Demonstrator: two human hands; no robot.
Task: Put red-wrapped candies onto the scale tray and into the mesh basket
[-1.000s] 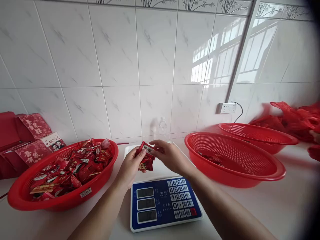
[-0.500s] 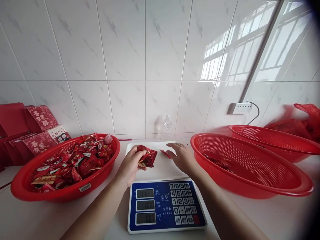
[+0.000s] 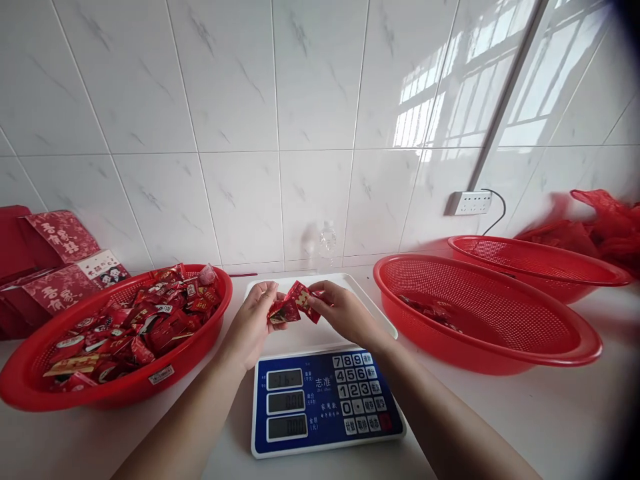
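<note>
Over the white pan (image 3: pixel 280 343) of a digital scale (image 3: pixel 327 403), both hands meet around red wrapped sweets. My left hand (image 3: pixel 257 320) is closed on a dark red sweet packet (image 3: pixel 284 311), with thumb on top. In my right hand (image 3: pixel 340 310), fingers and thumb pinch a brighter red packet (image 3: pixel 303 297) with gold print. The two packets touch or overlap; how many lie in the left palm is hidden. Left of the hands stands a red plastic basket (image 3: pixel 200 353) heaped with red-wrapped sweets (image 3: pixel 150 313).
To the right, a red perforated basket (image 3: pixel 500 313) holds a few packets (image 3: pixel 430 312). Behind it stands another red basket (image 3: pixel 540 257), then red bags (image 3: pixel 595 230). Red gift boxes (image 3: pixel 60 267) are at far left. A clear bottle (image 3: pixel 327 240) and a power strip (image 3: pixel 471 203) are by the tiled wall.
My right hand has picked up the red packet from the scale pan and brought it left to my left hand. The view has shifted slightly.
</note>
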